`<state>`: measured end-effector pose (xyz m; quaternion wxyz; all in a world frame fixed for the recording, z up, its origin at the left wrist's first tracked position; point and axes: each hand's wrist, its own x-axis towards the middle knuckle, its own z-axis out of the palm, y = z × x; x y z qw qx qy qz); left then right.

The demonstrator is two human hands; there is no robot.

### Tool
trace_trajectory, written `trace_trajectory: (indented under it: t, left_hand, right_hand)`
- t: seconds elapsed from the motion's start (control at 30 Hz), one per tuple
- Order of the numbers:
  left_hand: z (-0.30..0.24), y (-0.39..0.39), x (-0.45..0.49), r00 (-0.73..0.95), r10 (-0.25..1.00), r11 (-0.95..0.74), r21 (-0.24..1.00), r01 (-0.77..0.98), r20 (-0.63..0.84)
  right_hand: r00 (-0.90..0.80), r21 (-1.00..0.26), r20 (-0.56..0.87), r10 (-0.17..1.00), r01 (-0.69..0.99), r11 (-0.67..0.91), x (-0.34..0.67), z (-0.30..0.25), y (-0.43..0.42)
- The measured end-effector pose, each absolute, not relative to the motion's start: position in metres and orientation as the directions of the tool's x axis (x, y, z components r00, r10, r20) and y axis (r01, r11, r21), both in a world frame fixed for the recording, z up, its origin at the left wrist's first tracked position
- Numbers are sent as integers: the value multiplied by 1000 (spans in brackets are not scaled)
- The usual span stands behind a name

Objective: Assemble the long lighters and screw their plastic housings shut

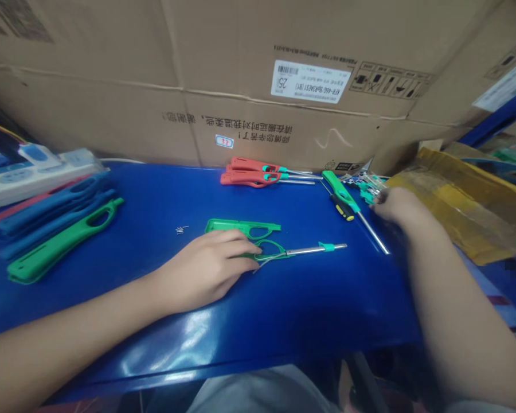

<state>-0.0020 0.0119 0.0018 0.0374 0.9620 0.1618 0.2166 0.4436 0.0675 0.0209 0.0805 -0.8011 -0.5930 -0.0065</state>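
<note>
My left hand (210,265) lies curled over an opened green lighter (272,250), gripping its handle against the table. From that lighter a metal tube (305,250) points right, with a turquoise piece (327,246) near its tip and a thin wire at its base. Just beyond my fingers rests the other green shell half (241,227). At the right, my right hand (399,205) is in a pile of small turquoise and metal parts (370,188). Its fingers look bent together, blurred and partly hidden, so what they hold cannot be made out.
Red lighters (253,175) lie at the back beside a green lighter (341,192) and a black-yellow screwdriver (341,207). Small screws (180,230) sit left of centre. Blue and green shells (64,241) and a power strip (34,178) occupy the left. A cardboard box (241,80) walls the back.
</note>
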Motion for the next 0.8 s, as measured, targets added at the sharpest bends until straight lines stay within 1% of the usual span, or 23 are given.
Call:
trace_trajectory:
  t: [0.07,0.13,0.23,0.3,0.33,0.37,0.43,0.53,0.63,0.8]
  left_hand:
    - [2,12,-2,836,351,-936,165,310,422]
    - [2,11,-1,812,381,-924,199,326,443]
    - [2,11,1,773,440,-897,257,358,457]
    - [1,12,2,757,484,-874,292,389,440]
    - [1,12,2,753,504,-861,312,402,422]
    - [0,12,2,752,521,-849,332,410,405]
    - [-1,13,2,750,544,-830,373,415,376]
    - [-2,13,2,745,559,-814,411,410,365]
    - [-2,14,2,736,559,-813,425,397,383]
    - [-2,15,4,717,572,-803,447,393,398]
  right_hand:
    - [315,-128,93,945,945,-302,437,28,66]
    - [295,-158,100,950,948,-278,424,36,64]
    - [192,-236,133,972,959,-157,393,39,60]
    - [65,-308,132,989,951,-22,367,33,56]
    - [-55,-376,154,987,920,110,355,29,54]
    - [-166,-407,171,971,886,223,344,24,51]
    - [-313,-401,178,933,843,359,328,16,47]
    - [-405,-382,144,903,819,428,317,10,42]
    - [-447,-360,137,884,809,465,317,9,40]
    - [-437,-319,137,889,830,457,313,11,38]
